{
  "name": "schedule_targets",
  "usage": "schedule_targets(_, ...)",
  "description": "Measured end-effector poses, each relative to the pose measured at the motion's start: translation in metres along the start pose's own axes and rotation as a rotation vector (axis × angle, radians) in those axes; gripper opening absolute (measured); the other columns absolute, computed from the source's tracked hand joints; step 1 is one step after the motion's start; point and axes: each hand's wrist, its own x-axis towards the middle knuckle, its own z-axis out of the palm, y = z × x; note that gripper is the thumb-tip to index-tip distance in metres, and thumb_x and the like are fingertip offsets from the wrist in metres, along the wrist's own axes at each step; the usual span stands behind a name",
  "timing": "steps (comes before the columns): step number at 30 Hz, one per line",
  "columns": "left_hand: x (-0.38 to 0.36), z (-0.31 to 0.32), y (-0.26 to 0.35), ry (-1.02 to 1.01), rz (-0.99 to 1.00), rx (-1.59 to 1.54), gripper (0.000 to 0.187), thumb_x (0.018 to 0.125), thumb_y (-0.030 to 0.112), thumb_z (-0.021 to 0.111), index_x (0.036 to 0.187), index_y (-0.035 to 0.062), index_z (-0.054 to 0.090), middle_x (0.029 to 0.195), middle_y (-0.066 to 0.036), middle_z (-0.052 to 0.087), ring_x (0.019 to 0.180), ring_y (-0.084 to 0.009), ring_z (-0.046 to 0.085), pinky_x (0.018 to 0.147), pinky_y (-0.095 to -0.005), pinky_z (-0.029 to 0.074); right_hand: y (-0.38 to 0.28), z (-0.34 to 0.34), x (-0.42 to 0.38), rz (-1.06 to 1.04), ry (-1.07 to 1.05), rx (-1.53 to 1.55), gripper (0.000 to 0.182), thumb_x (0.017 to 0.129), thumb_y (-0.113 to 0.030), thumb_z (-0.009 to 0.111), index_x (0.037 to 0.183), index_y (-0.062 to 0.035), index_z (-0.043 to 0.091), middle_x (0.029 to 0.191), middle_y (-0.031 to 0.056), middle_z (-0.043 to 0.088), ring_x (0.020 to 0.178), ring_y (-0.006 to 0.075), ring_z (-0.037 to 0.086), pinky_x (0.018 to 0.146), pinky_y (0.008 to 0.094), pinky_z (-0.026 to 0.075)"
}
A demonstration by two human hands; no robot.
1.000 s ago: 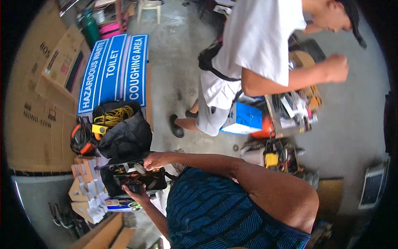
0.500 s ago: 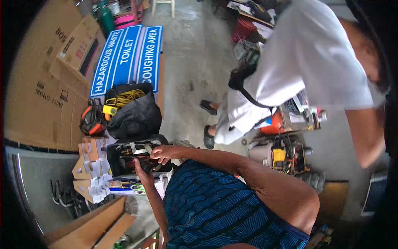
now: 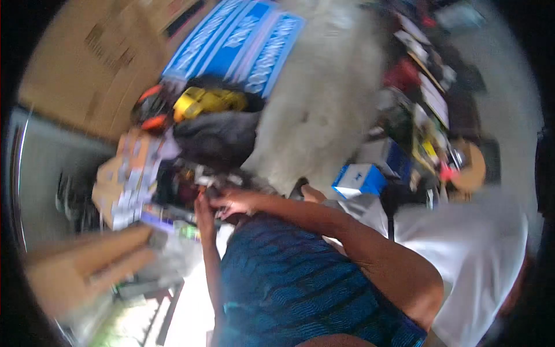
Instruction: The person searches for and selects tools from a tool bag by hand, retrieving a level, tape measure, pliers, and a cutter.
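Motion blur smears this view. My left hand [image 3: 205,213] is at the near edge of a black open-topped tool bag [image 3: 167,184], its fingers around something dark that I cannot make out. Close beside it, almost touching, my right hand [image 3: 236,202] has curled fingers at the same dark thing. Mixed small items, too blurred to name, lie in the bag. A dark grey cloth bag [image 3: 217,136] sits just beyond it, with a yellow coil [image 3: 211,103] on top.
Blue-and-white signs [image 3: 237,37] lie behind the bags, beside large cardboard boxes [image 3: 87,63]. Folded cardboard pieces [image 3: 124,179] are on the left. A person in white clothing [image 3: 462,248] is close on my right. A blue-and-white box [image 3: 359,179] stands on the floor.
My view has swung, so the signs and bags sit higher and further right. The other person now appears lower right. My hands have come closer together at the tool bag.
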Motion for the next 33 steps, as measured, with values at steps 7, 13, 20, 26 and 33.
schedule_targets(7, -0.003, 0.048, 0.086, 0.278, 0.018, 0.354, 0.052, 0.097, 0.03, 0.061, 0.139, -0.0002, 0.052, 0.108, -0.019, 0.07, 0.097, -0.0195, 0.068, 0.085, -0.0348, 0.053, -0.013, -0.069, 0.016, 0.312, 0.048, 1.201, 0.047, 0.096, -0.025, 0.067, 0.137, -0.0068, 0.054, 0.13, 0.0067, 0.06, 0.123, 0.0221, 0.055, 0.1, 0.0497, 0.05)
schedule_targets(13, -0.023, 0.061, 0.054, 0.67, 0.004, 0.174, 0.036, 0.095, 0.02, 0.065, 0.125, 0.0002, 0.062, 0.1, -0.016, 0.074, 0.097, -0.0211, 0.071, 0.084, -0.0335, 0.055, -0.037, -0.11, 0.052, 0.468, -0.032, 1.278, 0.051, 0.102, -0.035, 0.055, 0.14, -0.0019, 0.047, 0.138, 0.0215, 0.056, 0.128, 0.0388, 0.054, 0.107, 0.0594, 0.044)
schedule_targets(20, -0.064, 0.076, -0.042, 1.069, -0.198, 0.18, 0.032, 0.086, 0.021, 0.069, 0.111, 0.0024, 0.063, 0.103, -0.021, 0.069, 0.096, -0.0407, 0.066, 0.083, -0.0474, 0.052, -0.048, -0.144, 0.095, 0.471, -0.263, 1.142, 0.053, 0.097, -0.036, 0.059, 0.137, -0.002, 0.05, 0.136, 0.033, 0.053, 0.113, 0.0447, 0.063, 0.105, 0.0607, 0.045)
schedule_targets(26, -0.081, 0.1, -0.08, 1.071, -0.392, 0.01, 0.047, 0.083, 0.023, 0.071, 0.122, 0.001, 0.061, 0.115, -0.024, 0.065, 0.109, -0.0432, 0.062, 0.092, -0.0492, 0.05, -0.069, -0.139, 0.117, 0.56, -0.245, 0.818, 0.05, 0.094, -0.032, 0.062, 0.133, -0.0018, 0.055, 0.132, 0.0309, 0.057, 0.076, 0.026, 0.064, 0.086, 0.0493, 0.056)
schedule_targets(33, -0.085, 0.128, -0.095, 1.159, -0.327, -0.076, 0.046, 0.082, 0.021, 0.073, 0.121, 0.0009, 0.061, 0.104, -0.022, 0.063, 0.101, -0.0409, 0.06, 0.088, -0.0489, 0.048, -0.1, -0.119, 0.216, 0.419, -0.399, 0.058, 0.039, 0.095, -0.028, 0.063, 0.127, -0.0057, 0.058, 0.123, 0.0152, 0.065, 0.062, 0.0136, 0.057, 0.064, 0.0286, 0.054)
